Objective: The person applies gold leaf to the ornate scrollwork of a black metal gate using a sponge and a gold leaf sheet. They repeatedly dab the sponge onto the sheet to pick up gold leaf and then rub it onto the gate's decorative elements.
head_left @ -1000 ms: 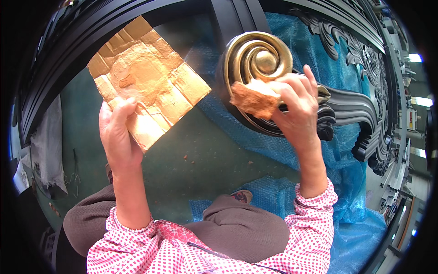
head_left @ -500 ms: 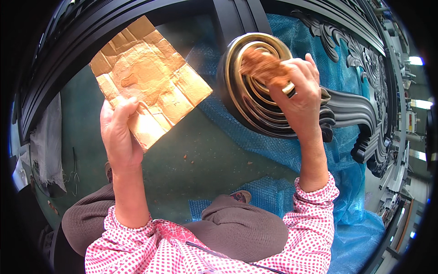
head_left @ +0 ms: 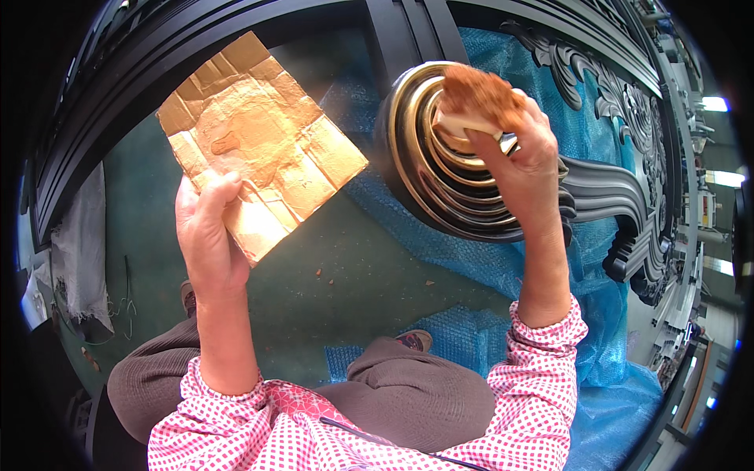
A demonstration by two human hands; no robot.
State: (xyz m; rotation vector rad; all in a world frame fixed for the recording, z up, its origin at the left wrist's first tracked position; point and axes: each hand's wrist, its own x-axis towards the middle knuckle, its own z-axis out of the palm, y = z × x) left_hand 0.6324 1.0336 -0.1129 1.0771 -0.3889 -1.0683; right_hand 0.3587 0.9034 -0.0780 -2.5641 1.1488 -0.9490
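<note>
My left hand (head_left: pixel 209 231) grips a square of creased cardboard (head_left: pixel 302 161) by its near edge, thumb on top. Gold paint coats the cardboard, with a darker patch near its middle. My right hand (head_left: pixel 531 169) is closed around a wide brush (head_left: pixel 477 96) with reddish-brown bristles and a pale base; motion blurs the bristles slightly. The brush is over the upper right part of a round carved scroll (head_left: pixel 410 161), black with gold on its raised rings. Whether the bristles touch the scroll I cannot tell, and the brush hides part of its centre.
A grey curved moulding (head_left: pixel 601 184) runs right from the scroll to carved leafwork (head_left: pixel 640 118). Blue bubble wrap (head_left: pixel 471 263) lies below it. A dark frame (head_left: pixel 412 39) spans the far side. Small chips lie on the green floor (head_left: pixel 353 298) before my crossed legs.
My right hand has moved slightly right and the brush has turned, its bristles now higher and its pale base showing. The cardboard has barely shifted.
</note>
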